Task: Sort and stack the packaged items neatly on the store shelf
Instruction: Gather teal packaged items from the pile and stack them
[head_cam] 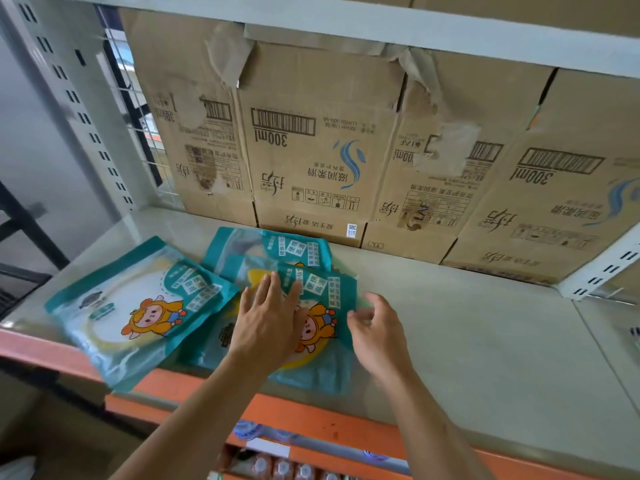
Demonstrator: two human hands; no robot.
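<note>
Bottle tops (283, 466) show on a lower level, under the orange front rail (322, 419) of the pale grey shelf surface (467, 334). Near its front edge, left of centre, the left hand (268, 322) presses flat, fingers straight, on overlapping teal plastic pouches (322, 299) printed with a cartoon figure. The right hand (379, 329) curls at their right edge; whether it pinches is unclear. Brown cardboard cartons (311, 174) line the back edge.

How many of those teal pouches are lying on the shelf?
3: left pouch near the front edge, middle pouch beside it, back pouch by the boxes. Others may be hidden underneath.
</note>
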